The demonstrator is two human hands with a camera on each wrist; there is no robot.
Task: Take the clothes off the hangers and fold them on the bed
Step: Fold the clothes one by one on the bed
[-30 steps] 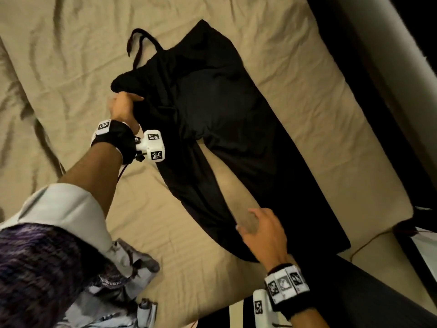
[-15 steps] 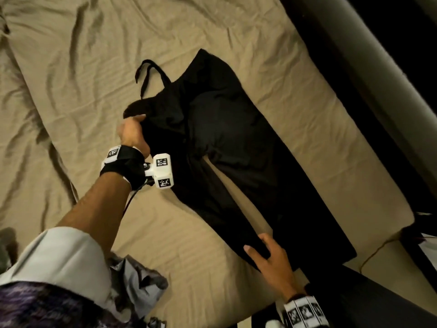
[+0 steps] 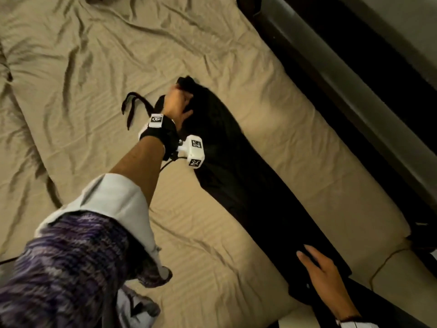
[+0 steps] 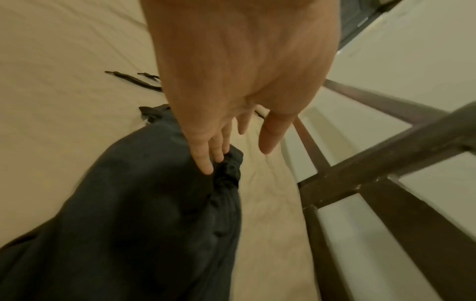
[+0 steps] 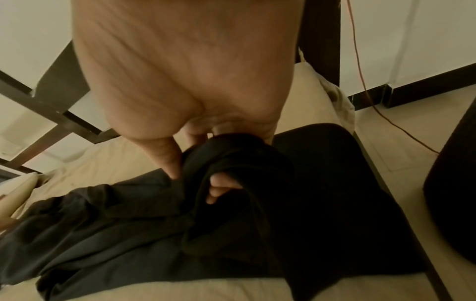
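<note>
Black drawstring trousers lie lengthwise on the beige bed sheet, folded into one narrow strip. My left hand is at the waistband end. In the left wrist view its fingers are nearly straight and their tips touch the gathered waistband. The drawstring trails to the left on the sheet. My right hand is at the leg ends near the bed's foot. In the right wrist view its fingers curl into a fold of the black cloth and the thumb presses beside it.
A dark bed frame runs along the right side of the mattress, with a wall beyond it. An orange cable lies near the bed's lower right corner. A crumpled light patterned cloth sits at the near edge.
The left hand carried the waistband rightward, so one leg now lies over the other. The right hand slid down to the leg ends and took hold of the cloth.
</note>
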